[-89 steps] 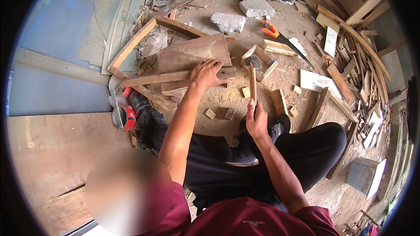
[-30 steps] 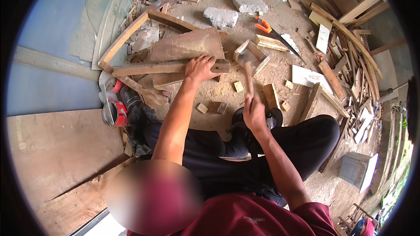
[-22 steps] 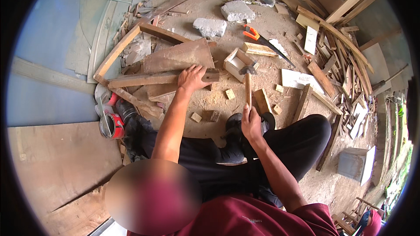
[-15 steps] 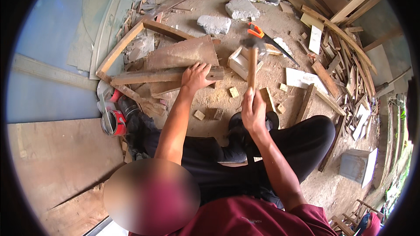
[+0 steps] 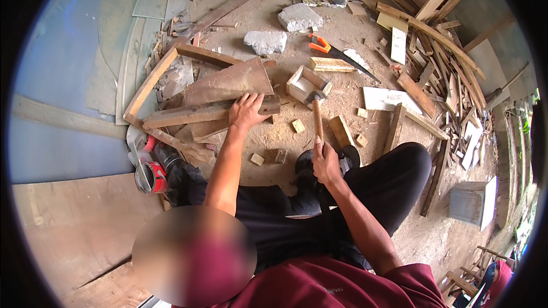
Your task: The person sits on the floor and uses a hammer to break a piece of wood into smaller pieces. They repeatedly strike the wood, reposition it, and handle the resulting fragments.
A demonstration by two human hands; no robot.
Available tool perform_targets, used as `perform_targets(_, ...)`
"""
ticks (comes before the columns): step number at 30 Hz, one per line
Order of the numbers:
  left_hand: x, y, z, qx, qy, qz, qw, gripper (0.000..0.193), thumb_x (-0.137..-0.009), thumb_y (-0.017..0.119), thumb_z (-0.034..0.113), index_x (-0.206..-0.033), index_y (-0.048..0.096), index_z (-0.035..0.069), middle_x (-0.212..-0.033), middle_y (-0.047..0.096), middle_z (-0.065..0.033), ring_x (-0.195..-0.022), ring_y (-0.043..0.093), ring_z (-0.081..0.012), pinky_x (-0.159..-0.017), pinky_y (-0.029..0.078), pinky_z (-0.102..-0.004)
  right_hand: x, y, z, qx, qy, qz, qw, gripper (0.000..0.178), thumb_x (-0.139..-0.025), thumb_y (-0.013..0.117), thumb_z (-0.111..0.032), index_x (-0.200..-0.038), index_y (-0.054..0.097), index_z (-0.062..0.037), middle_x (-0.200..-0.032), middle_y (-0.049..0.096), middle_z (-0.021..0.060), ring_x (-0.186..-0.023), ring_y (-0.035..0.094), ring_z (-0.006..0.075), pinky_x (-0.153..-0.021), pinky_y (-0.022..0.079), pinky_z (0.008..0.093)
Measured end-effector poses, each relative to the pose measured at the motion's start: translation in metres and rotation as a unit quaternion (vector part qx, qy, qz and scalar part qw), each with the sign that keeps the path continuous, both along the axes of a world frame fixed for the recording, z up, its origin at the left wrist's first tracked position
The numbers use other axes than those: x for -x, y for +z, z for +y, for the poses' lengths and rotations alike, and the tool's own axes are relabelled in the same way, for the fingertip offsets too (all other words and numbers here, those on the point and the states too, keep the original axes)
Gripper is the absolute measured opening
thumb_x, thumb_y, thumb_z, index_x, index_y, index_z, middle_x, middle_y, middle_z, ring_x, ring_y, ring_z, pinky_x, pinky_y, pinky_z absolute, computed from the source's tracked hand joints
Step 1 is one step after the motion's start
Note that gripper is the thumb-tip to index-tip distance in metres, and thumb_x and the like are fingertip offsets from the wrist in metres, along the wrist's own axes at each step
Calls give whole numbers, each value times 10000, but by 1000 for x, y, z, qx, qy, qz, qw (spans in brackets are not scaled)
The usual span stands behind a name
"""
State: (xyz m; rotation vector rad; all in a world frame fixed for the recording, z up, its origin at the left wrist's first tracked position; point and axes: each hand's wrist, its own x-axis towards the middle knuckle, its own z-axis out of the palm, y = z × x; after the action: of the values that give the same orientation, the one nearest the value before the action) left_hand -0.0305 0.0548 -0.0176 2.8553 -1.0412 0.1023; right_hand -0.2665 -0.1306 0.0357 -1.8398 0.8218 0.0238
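My right hand (image 5: 325, 162) grips the wooden handle of a hammer (image 5: 318, 118). The hammer's dark head is over the near right corner of a small open wooden box (image 5: 299, 91); I cannot tell whether they touch. My left hand (image 5: 246, 110) is closed over the right end of a thick wooden beam (image 5: 191, 114), fingers curled across its far edge. Behind that beam lies a broad brown board (image 5: 228, 82). Small wood blocks (image 5: 257, 159) and a patch of sawdust (image 5: 279, 131) are on the floor nearer to me.
A handsaw with an orange handle (image 5: 319, 44) lies beyond the box, beside a short plank (image 5: 332, 65). Concrete chunks (image 5: 300, 17) sit farther off. A heap of scrap wood (image 5: 456, 85) runs along the right. Red cans (image 5: 151, 177) stand by my left foot.
The hammer head has come down and toward me, from beyond the box to its near right corner. My left hand keeps its hold on the beam. The whole view has shifted slightly.
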Motion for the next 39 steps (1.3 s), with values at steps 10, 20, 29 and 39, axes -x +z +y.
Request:
perform_targets(10,-9,-1,5,22,-6,10,1000,805,-720,736,661,-1303,611,121,-1265,649,-75,-1248,571,-313,-935,521,-463,-39,37,22,82,21,-292,953,403,-1070,447,-337,-876,508,11,-604,461,20,-524,462,142,-482,382,340)
perform_targets(20,-8,7,-1,-27,23,33,999,885,-742,680,728,-1397,552,147,-1422,567,-75,-1349,490,-283,-1025,466,-456,1,-20,25,19,29,0,999,530,-1048,431,-413,-890,577,71,-748,589,321,-749,616,487,-656,448,522)
perform_targets(29,-1,-11,5,7,5,-41,999,819,-712,757,634,-1359,575,168,-1330,618,-52,-1273,551,-263,-978,510,-427,-59,64,15,61,39,-205,976,333,-1057,460,-288,-937,503,18,-668,582,260,-611,610,441,-552,439,480)
perform_targets(39,6,-12,3,42,6,-62,997,797,-696,799,566,-1349,600,154,-1325,616,-71,-1242,562,-296,-990,501,-438,24,-25,11,69,75,19,995,595,-1038,405,-512,-852,550,34,-623,546,184,-594,598,287,-562,478,442)
